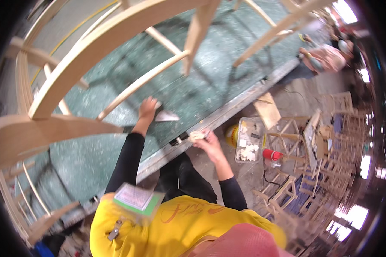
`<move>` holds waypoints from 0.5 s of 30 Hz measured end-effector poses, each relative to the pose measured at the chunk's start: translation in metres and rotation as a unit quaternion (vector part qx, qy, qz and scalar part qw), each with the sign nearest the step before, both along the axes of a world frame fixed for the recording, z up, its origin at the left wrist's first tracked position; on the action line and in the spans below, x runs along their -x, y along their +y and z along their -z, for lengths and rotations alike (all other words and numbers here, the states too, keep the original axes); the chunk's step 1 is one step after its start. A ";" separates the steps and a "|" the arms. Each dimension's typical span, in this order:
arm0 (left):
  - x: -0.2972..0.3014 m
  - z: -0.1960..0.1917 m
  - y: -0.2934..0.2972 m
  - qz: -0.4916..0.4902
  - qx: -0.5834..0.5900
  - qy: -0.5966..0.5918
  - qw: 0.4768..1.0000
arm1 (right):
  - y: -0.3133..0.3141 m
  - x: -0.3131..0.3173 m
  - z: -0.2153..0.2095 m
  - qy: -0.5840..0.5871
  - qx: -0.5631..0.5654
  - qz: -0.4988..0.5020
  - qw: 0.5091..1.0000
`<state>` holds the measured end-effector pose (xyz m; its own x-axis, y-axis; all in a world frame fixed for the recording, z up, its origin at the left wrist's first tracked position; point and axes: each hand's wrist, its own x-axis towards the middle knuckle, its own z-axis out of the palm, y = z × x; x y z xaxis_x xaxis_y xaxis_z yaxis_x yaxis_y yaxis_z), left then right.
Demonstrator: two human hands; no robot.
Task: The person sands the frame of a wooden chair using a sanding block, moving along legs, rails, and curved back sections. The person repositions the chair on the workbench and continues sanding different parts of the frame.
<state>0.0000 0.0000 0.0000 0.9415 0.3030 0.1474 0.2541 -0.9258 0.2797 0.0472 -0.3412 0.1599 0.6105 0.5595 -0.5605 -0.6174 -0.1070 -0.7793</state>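
My left hand [147,109] is closed low over the green tabletop [184,96], beside a round wooden rail [143,83] of a chair frame. Something small and dark shows at its fingers, too blurred to name. Just right of it lies a pale, pointed scrap [167,116]. Over the table's near metal edge, my right hand [210,145] pinches a crumpled off-white wad [196,136], which may be cloth or paper. Bare pale wood makes up the chair frame [111,32], whose curved top arches over the table to the left.
Right of my right hand stands a clear plastic bin [247,158] holding white scraps, with a yellow round container [232,135] beside it. A red-topped bottle [272,154] is nearby. Many wooden chair frames [326,180] fill the right side. Another person [328,58] is at the table's far right.
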 end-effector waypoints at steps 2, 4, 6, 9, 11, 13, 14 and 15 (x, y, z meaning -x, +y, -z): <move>0.030 -0.015 -0.008 -0.088 0.093 0.119 0.985 | 0.021 0.026 0.004 0.019 -0.039 0.036 0.998; 0.030 -0.028 -0.018 -0.075 0.161 -0.043 0.983 | 0.021 -0.003 -0.033 -0.091 -0.029 -0.006 0.995; 0.078 -0.053 -0.035 -0.122 0.226 -0.052 0.965 | 0.027 0.017 -0.064 -0.065 -0.027 -0.022 0.997; 0.130 -0.087 -0.044 -0.225 0.303 -0.088 0.922 | 0.056 0.019 -0.086 -0.060 -0.122 -0.030 0.990; 0.168 -0.098 -0.051 -0.256 0.400 -0.186 0.860 | 0.074 0.014 -0.090 -0.044 -0.134 -0.089 0.986; 0.186 -0.126 -0.065 -0.269 0.469 -0.222 0.811 | 0.083 0.015 -0.097 -0.025 -0.144 -0.128 0.981; 0.196 -0.146 -0.073 -0.277 0.489 -0.215 0.799 | 0.090 0.017 -0.104 -0.028 -0.131 -0.143 0.981; 0.207 -0.161 -0.082 -0.286 0.512 -0.203 0.784 | 0.093 0.022 -0.115 -0.027 -0.114 -0.155 0.981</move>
<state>-0.2070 -0.0820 0.1606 0.5479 0.8132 -0.1964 0.2436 0.0695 0.9674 0.0254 -0.2480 0.2744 0.4166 0.8299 -0.3711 -0.5400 -0.1024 -0.8354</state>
